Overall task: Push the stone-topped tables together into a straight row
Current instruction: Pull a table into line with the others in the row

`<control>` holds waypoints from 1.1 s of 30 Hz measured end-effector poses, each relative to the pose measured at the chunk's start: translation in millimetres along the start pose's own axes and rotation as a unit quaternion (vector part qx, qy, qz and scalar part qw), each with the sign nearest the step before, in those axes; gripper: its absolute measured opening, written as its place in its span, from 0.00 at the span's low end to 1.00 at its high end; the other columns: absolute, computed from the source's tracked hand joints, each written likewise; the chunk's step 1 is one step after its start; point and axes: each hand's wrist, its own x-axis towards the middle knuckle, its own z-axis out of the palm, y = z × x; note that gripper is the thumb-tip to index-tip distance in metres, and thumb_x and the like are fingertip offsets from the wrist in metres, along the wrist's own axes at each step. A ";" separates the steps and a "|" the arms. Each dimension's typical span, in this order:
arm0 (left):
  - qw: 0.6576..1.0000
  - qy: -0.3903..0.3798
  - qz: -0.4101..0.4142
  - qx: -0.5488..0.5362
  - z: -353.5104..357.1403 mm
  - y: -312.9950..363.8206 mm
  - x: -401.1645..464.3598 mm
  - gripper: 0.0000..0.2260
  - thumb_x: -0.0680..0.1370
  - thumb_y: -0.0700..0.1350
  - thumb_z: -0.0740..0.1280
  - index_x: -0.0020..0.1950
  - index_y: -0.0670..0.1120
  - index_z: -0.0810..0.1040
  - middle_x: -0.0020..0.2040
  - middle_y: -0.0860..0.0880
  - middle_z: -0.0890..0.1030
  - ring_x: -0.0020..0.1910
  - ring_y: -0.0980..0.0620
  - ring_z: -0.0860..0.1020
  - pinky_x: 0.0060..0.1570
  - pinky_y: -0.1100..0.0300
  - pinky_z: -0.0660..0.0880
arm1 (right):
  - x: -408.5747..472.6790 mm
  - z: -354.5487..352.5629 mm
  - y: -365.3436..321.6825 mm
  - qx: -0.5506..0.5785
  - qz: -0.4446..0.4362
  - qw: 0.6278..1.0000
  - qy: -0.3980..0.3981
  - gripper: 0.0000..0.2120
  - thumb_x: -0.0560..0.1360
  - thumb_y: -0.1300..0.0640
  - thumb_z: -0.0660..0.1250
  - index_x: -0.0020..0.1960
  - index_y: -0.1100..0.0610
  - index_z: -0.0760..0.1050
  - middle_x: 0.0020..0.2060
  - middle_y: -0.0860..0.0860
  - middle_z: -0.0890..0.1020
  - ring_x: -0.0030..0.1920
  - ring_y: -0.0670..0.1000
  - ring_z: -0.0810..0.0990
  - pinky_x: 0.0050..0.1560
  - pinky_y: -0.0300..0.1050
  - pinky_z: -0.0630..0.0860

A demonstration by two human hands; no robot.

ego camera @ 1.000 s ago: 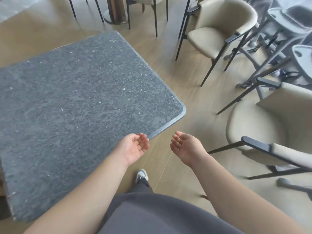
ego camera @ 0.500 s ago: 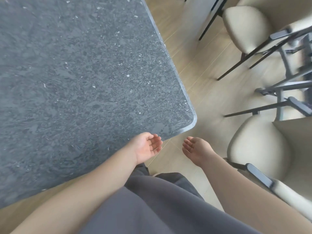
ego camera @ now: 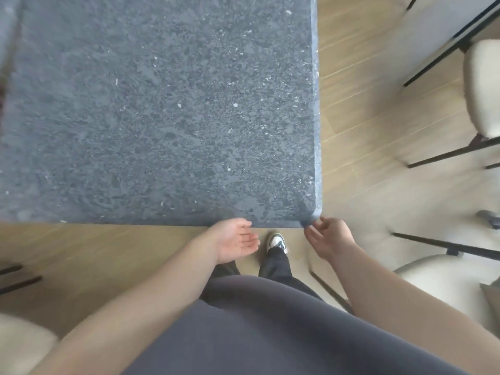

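Observation:
A dark grey stone-topped table [ego camera: 162, 109] fills the upper left of the head view, its near edge running straight across in front of me. My left hand [ego camera: 234, 240] hovers palm up just below that edge, near the table's right part, fingers apart and holding nothing. My right hand [ego camera: 328, 238] is at the table's near right corner, fingers loosely spread, fingertips at or almost touching the rounded corner; a grip is not visible. A sliver of another grey surface [ego camera: 6, 28] shows at the far upper left, blurred.
Cream upholstered chairs with black metal legs stand to the right [ego camera: 480, 90] and lower right [ego camera: 443, 280]. Another cream seat [ego camera: 19, 345] is at the lower left. Wooden floor [ego camera: 365, 158] lies between table and chairs. My shoe [ego camera: 276, 240] is under the table edge.
My view has swung so the table's near edge now lies square in front of me. Both hands have come up to that edge, the right one reaching the corner.

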 end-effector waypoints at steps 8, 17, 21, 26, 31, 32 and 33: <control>0.955 0.080 0.126 -0.256 33.7 -22.4 31.9 0.20 0.79 0.46 0.70 0.67 0.40 0.71 0.61 0.40 0.76 0.63 0.44 0.74 0.68 0.49 0.70 | 13.9 10.2 -15.4 -0.014 0.015 0.997 -0.077 0.04 0.80 0.57 0.66 0.50 0.58 0.76 0.43 0.54 0.80 0.43 0.51 0.79 0.50 0.47 0.77; 0.899 0.071 0.219 -0.372 18.9 -16.4 51.9 0.20 0.77 0.55 0.70 0.61 0.43 0.76 0.60 0.42 0.81 0.59 0.43 0.80 0.64 0.45 0.74 | 22.3 20.9 -7.4 -0.081 -0.013 0.995 -0.049 0.22 0.75 0.45 0.73 0.62 0.56 0.76 0.53 0.52 0.84 0.47 0.52 0.85 0.41 0.47 0.80; 0.904 0.049 0.215 -0.366 12.0 -14.8 53.0 0.20 0.77 0.57 0.68 0.60 0.43 0.75 0.60 0.41 0.81 0.61 0.42 0.79 0.66 0.44 0.73 | 22.2 20.3 -10.4 -0.114 -0.011 0.993 -0.039 0.26 0.70 0.41 0.76 0.61 0.55 0.77 0.55 0.51 0.85 0.51 0.53 0.85 0.52 0.51 0.83; 0.916 0.028 0.205 -0.343 6.0 -11.2 50.4 0.20 0.79 0.57 0.65 0.60 0.42 0.75 0.61 0.41 0.80 0.62 0.42 0.78 0.67 0.44 0.71 | 20.9 27.0 -7.6 -0.104 -0.005 0.995 -0.001 0.30 0.66 0.38 0.78 0.61 0.52 0.77 0.55 0.49 0.84 0.53 0.53 0.83 0.57 0.51 0.81; 0.922 0.019 0.196 -0.333 -0.1 -11.6 52.5 0.22 0.78 0.58 0.66 0.63 0.43 0.75 0.60 0.42 0.81 0.61 0.43 0.79 0.67 0.45 0.72 | 13.0 36.8 -1.5 -0.067 -0.019 0.997 0.017 0.20 0.73 0.45 0.74 0.60 0.54 0.77 0.51 0.50 0.84 0.52 0.52 0.84 0.60 0.52 0.79; 0.921 0.018 0.194 -0.336 -1.3 -11.5 52.1 0.22 0.78 0.58 0.67 0.63 0.43 0.75 0.60 0.42 0.81 0.60 0.43 0.79 0.66 0.45 0.73 | 13.0 37.8 0.0 -0.063 -0.020 0.998 0.021 0.19 0.73 0.46 0.74 0.59 0.54 0.77 0.51 0.50 0.85 0.52 0.52 0.84 0.61 0.53 0.79; 0.921 0.019 0.192 -0.339 -2.0 -11.2 51.9 0.22 0.78 0.57 0.67 0.64 0.43 0.75 0.60 0.42 0.81 0.60 0.42 0.80 0.66 0.44 0.73 | 12.8 38.4 1.6 -0.062 -0.024 0.998 0.022 0.17 0.74 0.46 0.74 0.58 0.54 0.78 0.50 0.50 0.85 0.52 0.52 0.84 0.60 0.53 0.80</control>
